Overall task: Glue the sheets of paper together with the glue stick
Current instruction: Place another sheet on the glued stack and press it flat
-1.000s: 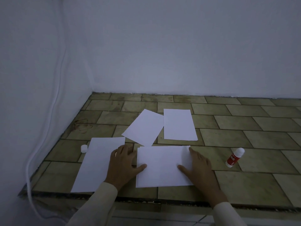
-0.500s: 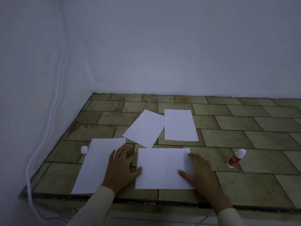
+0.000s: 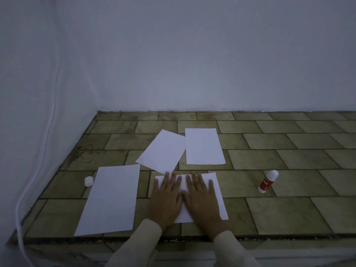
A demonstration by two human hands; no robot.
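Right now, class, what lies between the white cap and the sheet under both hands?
One large white sheet lies flat between cap and pressed sheet, in the head view.

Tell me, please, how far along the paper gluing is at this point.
Done, it seems: the glue stick lies aside on the right, so glue was probably applied. In hand: the left hand and right hand press flat on the near sheet, likely smoothing a joint, though no second layer shows. Left: the large sheet, the tilted sheet and the far sheet lie loose, apparently unglued.
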